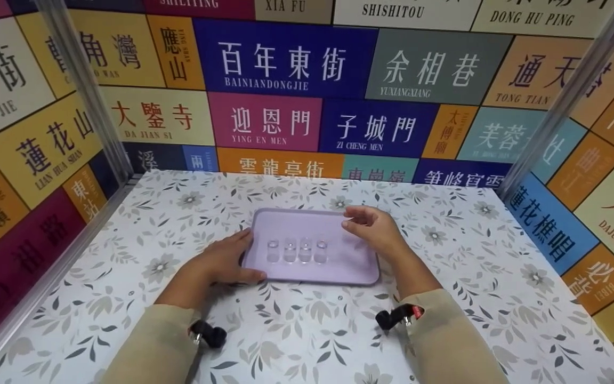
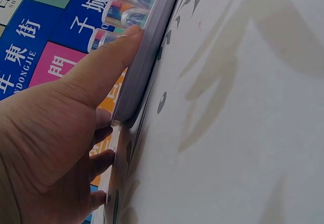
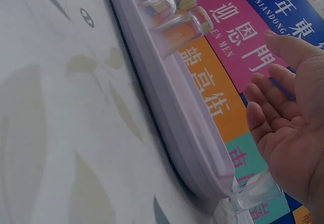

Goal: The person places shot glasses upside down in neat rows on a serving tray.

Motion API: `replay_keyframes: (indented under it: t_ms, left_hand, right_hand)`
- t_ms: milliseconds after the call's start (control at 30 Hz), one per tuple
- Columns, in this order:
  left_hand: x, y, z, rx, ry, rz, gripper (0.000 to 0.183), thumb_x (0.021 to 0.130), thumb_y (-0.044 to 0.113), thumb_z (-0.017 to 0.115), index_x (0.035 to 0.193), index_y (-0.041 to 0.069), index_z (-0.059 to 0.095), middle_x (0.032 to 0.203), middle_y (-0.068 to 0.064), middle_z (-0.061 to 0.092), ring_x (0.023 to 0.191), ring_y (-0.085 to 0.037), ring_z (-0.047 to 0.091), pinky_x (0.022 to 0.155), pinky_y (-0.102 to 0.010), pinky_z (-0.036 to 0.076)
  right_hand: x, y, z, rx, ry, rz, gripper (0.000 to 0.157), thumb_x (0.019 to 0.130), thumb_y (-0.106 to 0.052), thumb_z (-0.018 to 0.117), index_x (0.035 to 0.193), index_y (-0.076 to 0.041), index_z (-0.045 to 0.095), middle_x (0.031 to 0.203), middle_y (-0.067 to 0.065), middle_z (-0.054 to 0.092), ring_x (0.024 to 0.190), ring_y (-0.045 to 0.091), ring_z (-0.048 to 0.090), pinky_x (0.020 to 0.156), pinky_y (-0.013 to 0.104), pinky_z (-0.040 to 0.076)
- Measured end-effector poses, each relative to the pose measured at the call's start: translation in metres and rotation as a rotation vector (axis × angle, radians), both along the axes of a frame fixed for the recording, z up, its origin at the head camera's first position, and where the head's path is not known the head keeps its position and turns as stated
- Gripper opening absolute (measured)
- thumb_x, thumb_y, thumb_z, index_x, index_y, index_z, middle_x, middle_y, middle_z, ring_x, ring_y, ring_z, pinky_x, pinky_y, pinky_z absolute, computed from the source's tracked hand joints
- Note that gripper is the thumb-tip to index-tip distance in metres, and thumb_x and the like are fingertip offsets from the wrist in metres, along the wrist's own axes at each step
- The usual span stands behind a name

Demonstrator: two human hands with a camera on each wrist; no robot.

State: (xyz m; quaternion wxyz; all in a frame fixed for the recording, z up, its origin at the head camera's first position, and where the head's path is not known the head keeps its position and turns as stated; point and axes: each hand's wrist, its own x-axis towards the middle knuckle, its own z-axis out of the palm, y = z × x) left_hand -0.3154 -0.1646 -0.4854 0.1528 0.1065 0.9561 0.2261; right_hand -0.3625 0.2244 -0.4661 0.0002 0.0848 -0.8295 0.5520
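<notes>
A shallow lilac tray (image 1: 349, 272) lies on the table with several small clear glasses (image 1: 305, 250) in a row on it, left of its middle. My left hand (image 1: 227, 258) rests at the tray's left end. Its thumb lies straight along the near rim in the left wrist view, and its other fingers are beside the corner. Over the tray's right part is my right hand (image 1: 373, 226), palm inward, fingers loosely bent with nothing between them. In the right wrist view, another clear glass (image 3: 255, 191) shows past the tray's end, below that hand.
A white cloth with grey flowers and leaves (image 1: 307, 330) covers the table. Panels of coloured street-name signs (image 1: 285, 64) stand behind and at both sides, with clear corner posts (image 1: 557, 96). Dark wrist cameras (image 1: 208, 335) are strapped at both sleeves.
</notes>
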Motion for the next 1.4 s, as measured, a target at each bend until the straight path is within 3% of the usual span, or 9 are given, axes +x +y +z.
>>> replay_keyframes:
  t_ms: [200, 600, 800, 967, 1167, 1400]
  left_hand:
    - [-0.002, 0.001, -0.002, -0.010, 0.004, -0.006, 0.134, 0.072, 0.085, 0.078, 0.174, 0.025, 0.015, 0.183, 0.005, 0.010, 0.168, -0.041, 0.013, 0.135, -0.067, 0.015]
    - [-0.001, 0.000, -0.002, -0.023, 0.012, -0.020, 0.131, 0.075, 0.084, 0.077, 0.174, 0.024, 0.016, 0.183, 0.005, 0.010, 0.169, -0.041, 0.013, 0.134, -0.067, 0.016]
    - [-0.001, -0.001, -0.003, -0.021, 0.013, -0.020, 0.132, 0.074, 0.085, 0.078, 0.174, 0.024, 0.016, 0.183, 0.005, 0.010, 0.168, -0.041, 0.014, 0.134, -0.067, 0.016]
    - [-0.002, -0.001, -0.003, -0.016, 0.010, -0.017, 0.133, 0.073, 0.085, 0.078, 0.174, 0.025, 0.016, 0.183, 0.006, 0.009, 0.169, -0.041, 0.013, 0.135, -0.067, 0.015]
    - [-0.001, -0.001, -0.002, -0.010, 0.011, -0.018, 0.131, 0.075, 0.083, 0.079, 0.174, 0.025, 0.015, 0.183, 0.006, 0.009, 0.169, -0.040, 0.013, 0.135, -0.066, 0.016]
    - [-0.001, -0.001, -0.001, -0.006, 0.014, -0.021, 0.131, 0.075, 0.083, 0.078, 0.174, 0.024, 0.015, 0.183, 0.007, 0.009, 0.169, -0.039, 0.013, 0.135, -0.064, 0.016]
  right_hand:
    - [-0.001, 0.025, 0.004, -0.014, -0.015, -0.057, 0.059, 0.093, -0.038, 0.085, 0.144, -0.014, 0.068, 0.143, 0.008, 0.070, 0.127, 0.022, 0.065, 0.096, 0.021, 0.057]
    - [0.000, 0.074, 0.008, -0.037, 0.000, -0.136, 0.056, 0.096, -0.037, 0.082, 0.145, -0.015, 0.066, 0.145, 0.009, 0.067, 0.123, 0.013, 0.064, 0.094, 0.014, 0.055]
    - [-0.004, 0.083, 0.004, -0.067, -0.027, -0.175, 0.057, 0.096, -0.040, 0.082, 0.145, -0.017, 0.066, 0.143, 0.003, 0.066, 0.123, 0.013, 0.062, 0.094, 0.016, 0.054]
    - [-0.005, 0.085, 0.000, -0.046, -0.033, -0.186, 0.065, 0.091, -0.049, 0.084, 0.146, -0.018, 0.065, 0.150, 0.009, 0.063, 0.122, 0.013, 0.061, 0.094, 0.016, 0.054]
    - [-0.009, 0.089, -0.006, 0.004, -0.048, -0.201, 0.063, 0.094, -0.044, 0.083, 0.148, -0.018, 0.064, 0.150, 0.007, 0.064, 0.128, 0.018, 0.061, 0.100, 0.022, 0.052]
    - [-0.013, 0.092, -0.014, 0.023, -0.171, -0.171, 0.067, 0.096, -0.035, 0.081, 0.155, -0.014, 0.057, 0.157, 0.007, 0.060, 0.137, 0.026, 0.060, 0.112, 0.038, 0.050]
